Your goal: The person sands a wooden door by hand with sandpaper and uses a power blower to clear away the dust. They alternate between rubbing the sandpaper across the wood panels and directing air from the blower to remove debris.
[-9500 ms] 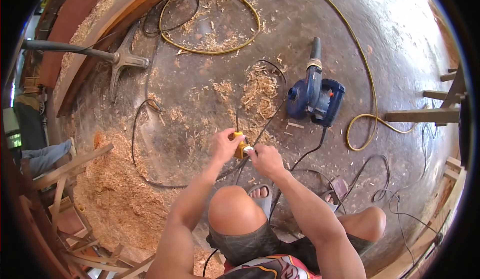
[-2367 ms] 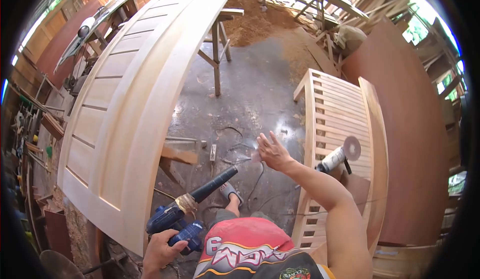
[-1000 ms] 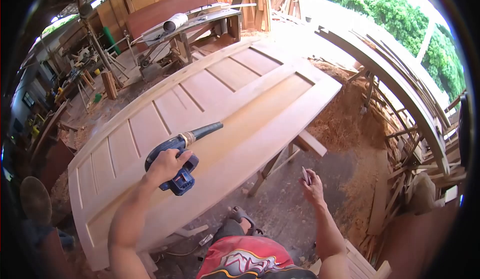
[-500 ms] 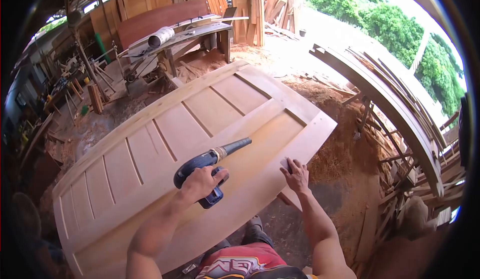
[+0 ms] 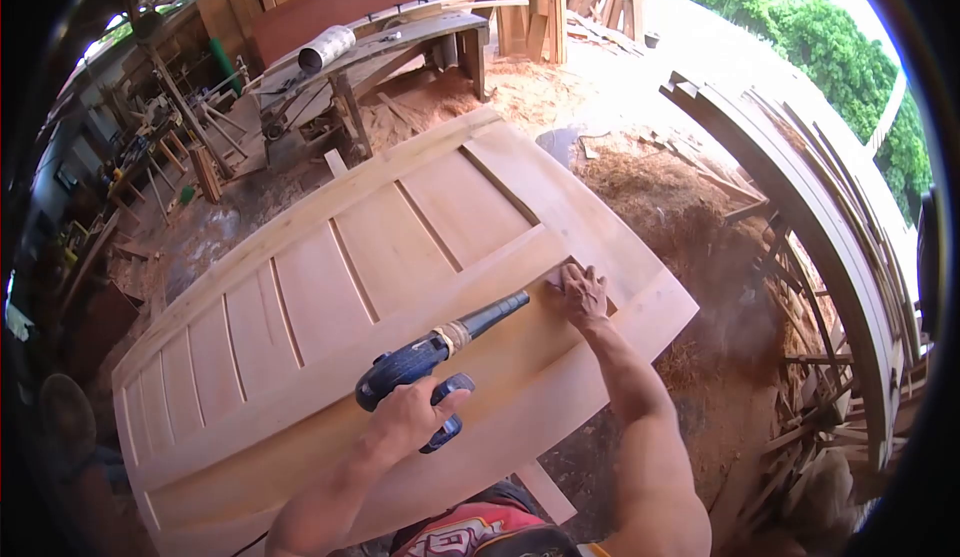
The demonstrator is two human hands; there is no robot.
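Note:
A pale wooden panelled door (image 5: 400, 287) lies flat in front of me, with raised rails and recessed panels. My left hand (image 5: 408, 419) is wrapped round the handle of a dark blue blower (image 5: 408, 365). Its tapered nozzle, bound with tan wrapping, points up and right over the long recessed panel. At that panel's far right corner, my right hand (image 5: 582, 293) presses down on the wood. Under its fingers shows the edge of a small greyish piece that looks like sandpaper (image 5: 553, 277). The nozzle tip is just left of this hand.
A workbench (image 5: 400, 42) with a white cylinder (image 5: 327, 49) on it stands behind the door. Long boards (image 5: 800, 177) rest on a rack to the right. Sawdust (image 5: 665, 202) covers the ground beyond the door. A wooden support (image 5: 543, 492) sticks out near my body.
My right hand has moved from the door's near edge rail forward to the recessed panel's corner. The blower has shifted slightly right and nearer to me. The view has turned a little.

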